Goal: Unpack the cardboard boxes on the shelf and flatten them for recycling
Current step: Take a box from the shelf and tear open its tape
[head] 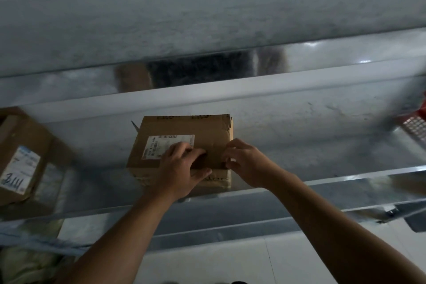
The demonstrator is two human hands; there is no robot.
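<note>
Presently, a second cardboard box (pixel 19 157) stands at the left end of the shelf, untouched. The centre box (pixel 184 145) sits on the metal shelf (pixel 322 136) near its front lip, label face up, flaps closed. The left hand (pixel 182 168) grips its near top edge, fingers bent over the lid, thumb on the front face. The right hand (pixel 246 163), just beside, pinches at the same edge, apparently at the tape or flap seam; blur prevents confirmation. Recommended: the left hand pins the box down while the right peels along the seam, low and steady, so the box cannot slide off the lip. A red item (pixel 417 120) lies far right, well apart
</note>
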